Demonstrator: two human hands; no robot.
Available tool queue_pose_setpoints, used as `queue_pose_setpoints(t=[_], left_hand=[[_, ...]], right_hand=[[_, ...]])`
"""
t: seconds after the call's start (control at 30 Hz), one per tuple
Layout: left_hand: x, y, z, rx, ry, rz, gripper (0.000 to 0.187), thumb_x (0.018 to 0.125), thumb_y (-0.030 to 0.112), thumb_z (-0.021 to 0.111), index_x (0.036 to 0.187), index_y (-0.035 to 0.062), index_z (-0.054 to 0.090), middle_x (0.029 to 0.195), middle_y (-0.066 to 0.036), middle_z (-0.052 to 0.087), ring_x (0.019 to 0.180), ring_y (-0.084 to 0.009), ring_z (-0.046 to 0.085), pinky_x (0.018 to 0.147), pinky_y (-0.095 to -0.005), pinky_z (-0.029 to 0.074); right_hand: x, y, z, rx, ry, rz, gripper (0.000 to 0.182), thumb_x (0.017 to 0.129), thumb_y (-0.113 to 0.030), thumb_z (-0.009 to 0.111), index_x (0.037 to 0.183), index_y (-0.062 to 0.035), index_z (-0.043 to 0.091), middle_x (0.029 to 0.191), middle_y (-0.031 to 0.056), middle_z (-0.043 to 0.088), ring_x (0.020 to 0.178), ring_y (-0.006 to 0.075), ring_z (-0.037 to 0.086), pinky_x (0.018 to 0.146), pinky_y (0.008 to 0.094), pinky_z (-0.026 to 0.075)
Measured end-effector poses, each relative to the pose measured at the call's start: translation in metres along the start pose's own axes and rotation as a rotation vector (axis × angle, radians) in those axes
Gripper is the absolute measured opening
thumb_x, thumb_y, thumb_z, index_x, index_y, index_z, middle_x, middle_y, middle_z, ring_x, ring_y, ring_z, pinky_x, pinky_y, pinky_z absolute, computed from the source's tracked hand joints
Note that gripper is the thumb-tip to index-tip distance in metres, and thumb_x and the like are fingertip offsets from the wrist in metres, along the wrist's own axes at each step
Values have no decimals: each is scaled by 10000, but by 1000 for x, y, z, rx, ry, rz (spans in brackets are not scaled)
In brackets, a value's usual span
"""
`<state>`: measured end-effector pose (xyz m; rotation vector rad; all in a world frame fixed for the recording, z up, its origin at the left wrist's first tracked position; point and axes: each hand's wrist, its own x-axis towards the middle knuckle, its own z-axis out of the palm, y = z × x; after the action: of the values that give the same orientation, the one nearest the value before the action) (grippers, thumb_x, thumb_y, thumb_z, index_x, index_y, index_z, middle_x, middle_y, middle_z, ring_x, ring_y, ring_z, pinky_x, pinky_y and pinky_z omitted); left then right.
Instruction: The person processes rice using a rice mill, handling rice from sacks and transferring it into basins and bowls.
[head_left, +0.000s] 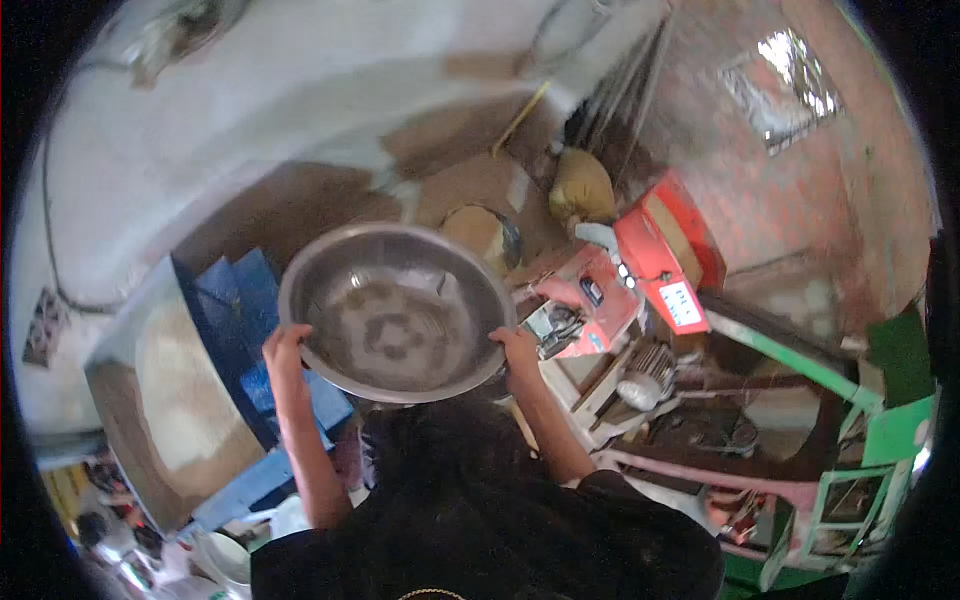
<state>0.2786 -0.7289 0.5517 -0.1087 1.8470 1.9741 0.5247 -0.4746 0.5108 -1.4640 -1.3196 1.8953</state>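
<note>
A wide, round metal basin (400, 345) is held up in front of me, its inside facing up towards the camera. Dull stains mark its bottom, and I see nothing else in it. My left hand (287, 350) is closed on the left part of the rim. On the opposite side, my right hand (516, 348) grips the rim, with fingers partly hidden beneath it. Both forearms reach forward from black sleeves.
To the left stands a blue-sided bin (190, 380) holding pale, grain-like material. A red hopper machine (665, 245), an electric motor (647, 375) and a green frame (785, 355) occupy the right. Behind the basin are a tied sack (582, 187) and a round container (478, 232).
</note>
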Motion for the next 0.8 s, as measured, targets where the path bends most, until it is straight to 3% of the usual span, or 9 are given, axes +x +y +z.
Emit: queue_pose_setpoints(t=[0.07, 0.23, 0.37, 0.43, 0.5, 0.6, 0.7, 0.73, 0.8], left_hand=[[3, -9, 33, 81, -38, -74, 96, 751, 132, 602, 761, 37, 618, 625, -6, 550, 507, -96, 484, 480, -253, 365], [14, -10, 109, 111, -102, -186, 104, 753, 138, 608, 765, 35, 615, 585, -15, 535, 466, -109, 493, 451, -244, 376], [34, -17, 148, 97, -220, -196, 105, 767, 114, 609, 782, 11, 615, 603, -31, 562, 480, -109, 518, 441, -246, 398], [50, -16, 170, 168, -165, -195, 80, 776, 80, 596, 783, 1, 607, 630, -35, 571, 489, -116, 522, 453, -251, 423], [74, -20, 180, 228, -120, -182, 59, 762, 32, 588, 780, -20, 609, 692, -40, 584, 523, -112, 527, 458, -246, 435], [104, -9, 198, 342, -97, -57, 63, 747, 25, 595, 751, -38, 585, 709, -65, 590, 536, -114, 527, 454, -229, 435], [145, 10, 219, 411, -15, 36, 110, 737, 38, 608, 697, -45, 549, 683, -83, 573, 524, -113, 511, 431, -248, 474], [160, 16, 222, 413, -21, 54, 124, 736, 42, 610, 679, -41, 538, 672, -83, 566, 523, -119, 513, 422, -256, 489], [201, 24, 224, 454, -22, 44, 167, 736, 52, 615, 635, -25, 507, 644, -81, 545, 513, -136, 512, 408, -265, 515]], right_hand=[[23, 22, -31, 34, 34, 115, 283, 740, -175, 627, 936, 29, 632, 784, 75, 624, 671, 163, 573, 600, 275, 424], [47, 1, -58, 88, 37, 210, 286, 797, -247, 624, 890, 21, 653, 748, 73, 631, 603, 176, 579, 563, 295, 445], [82, 18, -80, -204, -35, 296, 357, 850, -351, 601, 874, 0, 666, 711, 93, 649, 620, 166, 611, 611, 306, 479], [101, 17, -78, -481, -56, 124, 354, 853, -360, 606, 879, -11, 654, 692, 113, 652, 617, 175, 629, 622, 325, 486], [117, 11, -76, -453, -7, 74, 355, 851, -350, 605, 887, 2, 628, 750, 147, 664, 682, 228, 658, 645, 358, 499], [141, -42, -73, -592, 282, -393, 285, 833, -254, 615, 886, 25, 596, 826, 182, 651, 782, 342, 639, 693, 414, 502], [172, -115, -98, -684, 866, -692, 129, 842, -160, 586, 894, -44, 606, 930, 150, 632, 919, 338, 601, 827, 435, 449], [180, -139, -124, -745, 905, -632, 166, 852, -164, 581, 981, -62, 598, 1130, 167, 576, 1090, 342, 517, 951, 462, 376], [196, -188, -161, -992, 1364, -634, 266, 860, -207, 585, 1074, -50, 575, 1286, 188, 479, 1213, 357, 421, 1014, 500, 317]])
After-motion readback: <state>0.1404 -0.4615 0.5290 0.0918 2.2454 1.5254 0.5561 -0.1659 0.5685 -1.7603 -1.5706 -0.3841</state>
